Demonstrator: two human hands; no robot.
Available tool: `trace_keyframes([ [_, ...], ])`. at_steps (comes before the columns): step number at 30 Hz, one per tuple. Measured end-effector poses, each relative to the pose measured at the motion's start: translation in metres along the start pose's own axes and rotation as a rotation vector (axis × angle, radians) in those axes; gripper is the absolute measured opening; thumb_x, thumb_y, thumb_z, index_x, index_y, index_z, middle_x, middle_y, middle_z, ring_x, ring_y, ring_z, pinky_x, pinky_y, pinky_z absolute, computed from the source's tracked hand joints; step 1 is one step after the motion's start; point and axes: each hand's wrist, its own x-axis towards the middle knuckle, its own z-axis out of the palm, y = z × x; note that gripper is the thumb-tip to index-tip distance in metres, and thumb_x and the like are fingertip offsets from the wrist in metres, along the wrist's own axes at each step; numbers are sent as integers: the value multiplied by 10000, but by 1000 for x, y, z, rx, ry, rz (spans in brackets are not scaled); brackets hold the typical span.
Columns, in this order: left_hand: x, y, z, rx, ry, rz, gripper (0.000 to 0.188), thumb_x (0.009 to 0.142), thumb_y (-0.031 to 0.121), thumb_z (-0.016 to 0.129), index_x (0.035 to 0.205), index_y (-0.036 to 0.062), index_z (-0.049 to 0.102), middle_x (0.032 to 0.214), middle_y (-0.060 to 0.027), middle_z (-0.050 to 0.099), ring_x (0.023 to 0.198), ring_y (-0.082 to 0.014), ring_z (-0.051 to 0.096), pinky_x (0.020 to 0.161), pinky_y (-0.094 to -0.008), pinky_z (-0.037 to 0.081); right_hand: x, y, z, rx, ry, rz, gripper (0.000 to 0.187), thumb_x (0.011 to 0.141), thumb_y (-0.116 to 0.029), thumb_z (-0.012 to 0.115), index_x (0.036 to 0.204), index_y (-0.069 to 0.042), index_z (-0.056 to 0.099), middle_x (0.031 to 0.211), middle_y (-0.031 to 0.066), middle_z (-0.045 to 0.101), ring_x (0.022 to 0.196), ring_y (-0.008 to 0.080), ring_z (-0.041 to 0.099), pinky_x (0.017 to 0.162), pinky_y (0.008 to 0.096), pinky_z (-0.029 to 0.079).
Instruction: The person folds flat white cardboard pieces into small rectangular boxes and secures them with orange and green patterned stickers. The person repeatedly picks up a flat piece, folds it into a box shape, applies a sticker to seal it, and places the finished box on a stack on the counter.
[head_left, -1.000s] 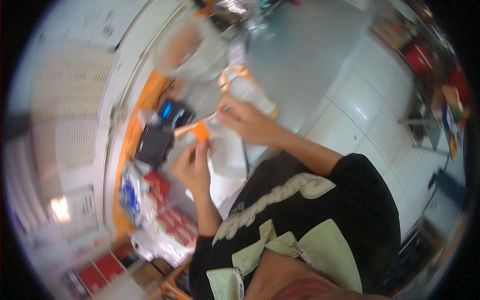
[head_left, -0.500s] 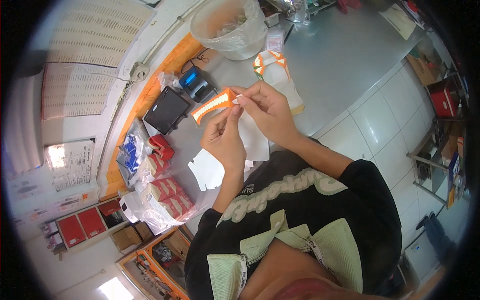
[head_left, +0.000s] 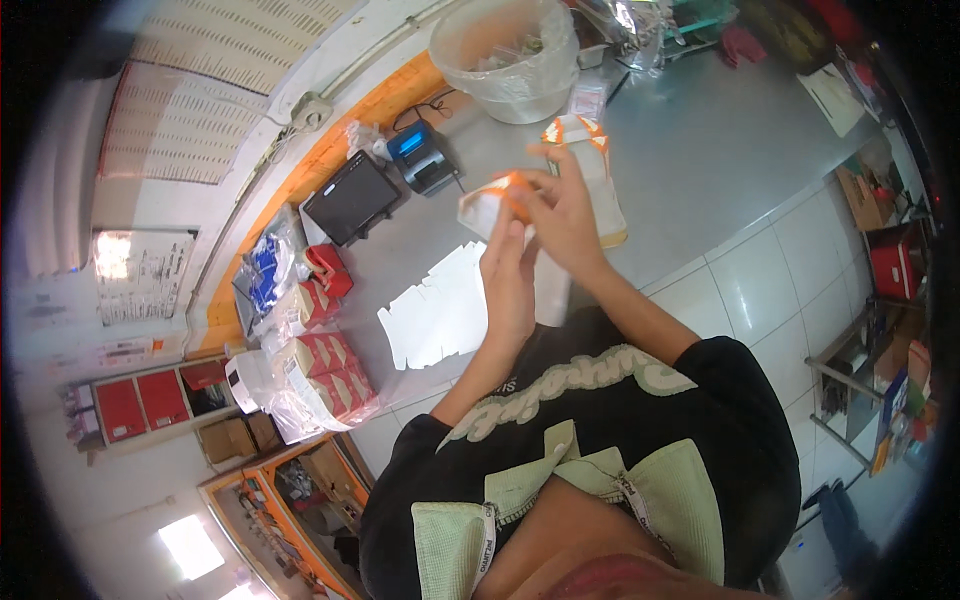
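In front of my chest, both hands work on an orange-and-white paper strip [head_left: 484,207], bent and turned so its white side shows towards the left. My left hand [head_left: 508,290] is below it, its fingertips pressed up against the paper. My right hand [head_left: 568,215] pinches the orange part from the right, with its fingers curled and blurred. To the left of my left wrist, a white sheet [head_left: 432,312] with ragged, cut edges lies on the metal table [head_left: 670,150]. Beyond my right hand lies a stack of white paper pieces with orange ends [head_left: 590,140].
A tablet [head_left: 350,198] and a small black printer [head_left: 424,158] stand near the wall. Behind them is a plastic-lined tub [head_left: 505,65]. Red-and-cream packs in plastic [head_left: 325,375] sit at the table's left end. Metal shelving [head_left: 850,400] stands across the tiled floor.
The strip was stretched out with its orange scalloped side showing; it is now bent and turned over. My hands have shifted right in view, uncovering more of the ragged white sheet.
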Motion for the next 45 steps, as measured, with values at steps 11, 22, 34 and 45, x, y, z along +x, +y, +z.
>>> trace_keyframes([
  [11,-23,5,-29,-45,-70,-160,584,1047,232,450,1513,-82,291,1545,-160,379,1425,-240,384,1197,-396,276,-5,33,-2,-404,-287,-43,152,1007,-131,532,1045,-30,639,935,37,679,852,102,611,771,247,484],
  [22,-25,9,-50,1159,219,627,124,879,134,698,862,30,632,679,-94,560,555,-251,528,502,-342,422,-17,37,32,-94,13,-30,374,1085,-345,428,863,-51,495,797,-6,466,767,91,453,679,265,397],
  [34,-39,1,-84,-23,97,338,376,1037,324,469,1136,-15,599,1011,-145,654,918,-234,651,849,-336,514,-19,-13,-48,-790,-716,-78,272,912,-83,629,1175,-25,666,998,200,706,873,375,677,778,400,516],
  [45,-51,-51,-71,-132,-206,275,229,850,-25,712,803,57,503,1066,-70,406,835,-171,524,783,-295,456,-38,-13,-82,-575,-964,172,218,911,-124,658,1098,-17,686,907,161,704,861,311,690,783,384,515],
])
